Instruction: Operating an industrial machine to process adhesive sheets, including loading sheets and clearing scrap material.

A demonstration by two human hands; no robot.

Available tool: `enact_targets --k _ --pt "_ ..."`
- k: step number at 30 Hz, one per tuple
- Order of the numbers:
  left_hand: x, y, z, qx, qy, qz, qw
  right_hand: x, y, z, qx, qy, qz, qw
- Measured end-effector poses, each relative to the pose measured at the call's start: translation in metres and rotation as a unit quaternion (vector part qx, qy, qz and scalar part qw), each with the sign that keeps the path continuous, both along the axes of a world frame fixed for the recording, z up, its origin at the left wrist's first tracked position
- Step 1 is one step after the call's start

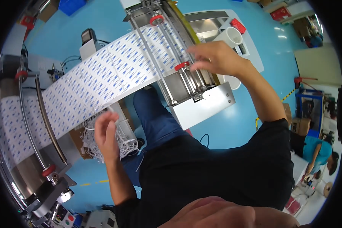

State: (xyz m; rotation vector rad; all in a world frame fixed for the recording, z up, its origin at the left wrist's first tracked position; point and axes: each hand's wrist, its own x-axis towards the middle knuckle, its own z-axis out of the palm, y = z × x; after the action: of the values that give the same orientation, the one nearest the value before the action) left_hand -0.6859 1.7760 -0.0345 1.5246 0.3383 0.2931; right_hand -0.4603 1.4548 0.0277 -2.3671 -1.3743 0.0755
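A wide web [102, 81] of white labels with blue print runs from the near left to the far middle, carried over steel rollers of a machine [201, 104]. At the left it bends over a curved steel guide with thin rods [41, 117] and red collars [48, 170]. At the far end it passes under more rods, each with a red collar [157, 19].

The right hand [216, 57] reaches far over the machine's steel bed, fingers loosely curled and blurred just beside a red collar [182, 65] at the web's right edge; whether its grip pinches anything cannot be told. The left hand [106, 135] hangs below the web's near edge, fingers spread and a little bent, touching a tangle of white waste strips [121, 146] that spills from a box [79, 138] on the floor.

The floor [254, 114] is glossy light blue, with a yellow line [93, 183] near the left. A white roll core [231, 37] stands on the machine's far right, by a small red thing [238, 26]. On the far left sits a small black-and-white device [89, 40]. At the right edge stand blue shelves [311, 110] with boxes, and another person in a teal shirt [319, 150] bends over a white worktop [298, 165].
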Motion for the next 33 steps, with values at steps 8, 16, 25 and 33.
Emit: enact_targets --k 8,16,25,33 --pt "-0.100 0.052 -0.021 0.215 -0.007 0.104 0.971 -0.053 -0.063 0.015 0.472 0.128 -0.235 0.840" --pt "-0.186 0.107 -0.041 0.200 0.081 0.251 0.944 -0.067 -0.121 -0.005 0.510 0.115 -0.314 0.793" --pt "-0.284 0.133 -0.091 0.189 0.101 0.365 0.906 -0.021 -0.180 -0.080 0.433 0.114 -0.370 0.814" --pt "-0.400 0.222 -0.055 0.389 0.243 0.617 0.639 -0.036 -0.135 -0.057 0.453 0.182 -0.423 0.763"
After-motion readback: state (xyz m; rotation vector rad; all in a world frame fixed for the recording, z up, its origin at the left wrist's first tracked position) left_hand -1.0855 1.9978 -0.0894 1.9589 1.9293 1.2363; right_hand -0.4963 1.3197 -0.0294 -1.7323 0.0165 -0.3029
